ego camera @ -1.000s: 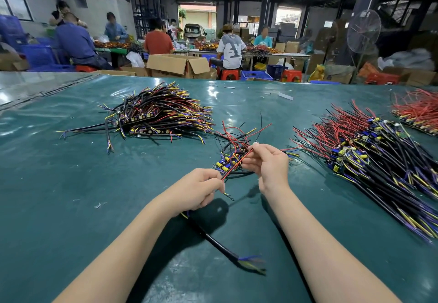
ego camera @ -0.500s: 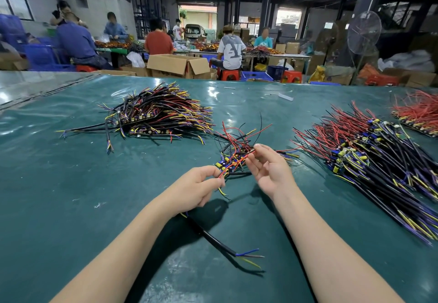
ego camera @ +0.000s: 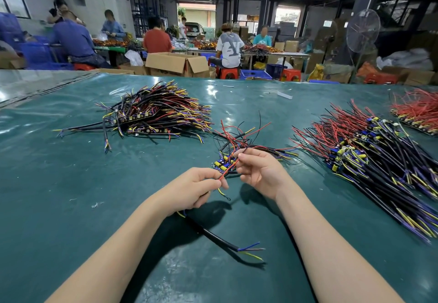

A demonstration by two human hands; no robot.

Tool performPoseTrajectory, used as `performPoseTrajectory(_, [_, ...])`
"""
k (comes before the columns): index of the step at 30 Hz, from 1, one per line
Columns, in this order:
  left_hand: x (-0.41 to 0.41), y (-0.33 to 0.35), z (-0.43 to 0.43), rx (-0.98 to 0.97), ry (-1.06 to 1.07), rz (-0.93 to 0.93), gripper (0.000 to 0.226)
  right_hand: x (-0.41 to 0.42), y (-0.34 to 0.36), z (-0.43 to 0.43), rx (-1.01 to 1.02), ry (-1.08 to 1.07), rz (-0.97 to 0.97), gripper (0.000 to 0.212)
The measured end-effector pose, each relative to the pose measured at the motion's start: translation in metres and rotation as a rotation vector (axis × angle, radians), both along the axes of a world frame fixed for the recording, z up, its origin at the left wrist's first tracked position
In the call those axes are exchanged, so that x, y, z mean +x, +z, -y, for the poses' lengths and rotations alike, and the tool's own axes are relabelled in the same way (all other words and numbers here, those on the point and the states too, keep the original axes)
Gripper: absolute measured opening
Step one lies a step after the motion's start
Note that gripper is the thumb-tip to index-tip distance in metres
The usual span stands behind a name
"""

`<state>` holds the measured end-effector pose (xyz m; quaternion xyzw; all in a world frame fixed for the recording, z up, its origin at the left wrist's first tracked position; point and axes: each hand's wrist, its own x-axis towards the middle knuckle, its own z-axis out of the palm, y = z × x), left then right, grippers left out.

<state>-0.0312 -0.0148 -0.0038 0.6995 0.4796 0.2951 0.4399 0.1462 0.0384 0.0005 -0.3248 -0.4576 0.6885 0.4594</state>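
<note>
Hands meet over the middle of the green table (ego camera: 71,184). The left hand (ego camera: 194,190) is clenched round a cable (ego camera: 213,235), and its thumb and forefinger pinch the low end of a red wire (ego camera: 229,168). The cable comes out from under that hand and slants toward five o'clock, ending in loose blue and yellow strands (ego camera: 251,249). The right hand (ego camera: 259,172) pinches the same red wire higher up, at one o'clock from the left hand, with its other fingers loosely curled. The wire runs straight between the two hands, just in front of a small tangle (ego camera: 221,162) of wires and boards that lies at twelve o'clock from them. From the hands, the left bundle (ego camera: 156,113) lies at ten o'clock, well apart. The right bundle (ego camera: 369,160) lies at three o'clock. The red bundle (ego camera: 417,110) lies at two o'clock, near the table's far edge.
</note>
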Motion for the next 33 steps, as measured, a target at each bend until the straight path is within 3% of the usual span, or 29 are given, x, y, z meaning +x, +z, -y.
performPoseTrajectory(9, [0.001, 0.001, 0.000, -0.057, -0.012, 0.034, 0.026, -0.013, -0.004, 0.000, 0.160, -0.243, 0.062, 0.018])
performPoseTrajectory(20, [0.004, 0.001, -0.001, -0.085, 0.021, 0.056, 0.031, -0.015, -0.002, -0.003, 0.189, -0.573, -0.137, 0.024])
performPoseTrajectory(30, [0.005, 0.000, -0.001, -0.100, 0.066, 0.105, 0.032, -0.007, 0.004, -0.002, 0.010, -0.448, -0.362, 0.022])
performPoseTrajectory(33, [0.005, 0.000, 0.000, -0.108, 0.050, 0.124, 0.032, -0.005, 0.005, -0.001, -0.092, -0.376, -0.324, 0.023])
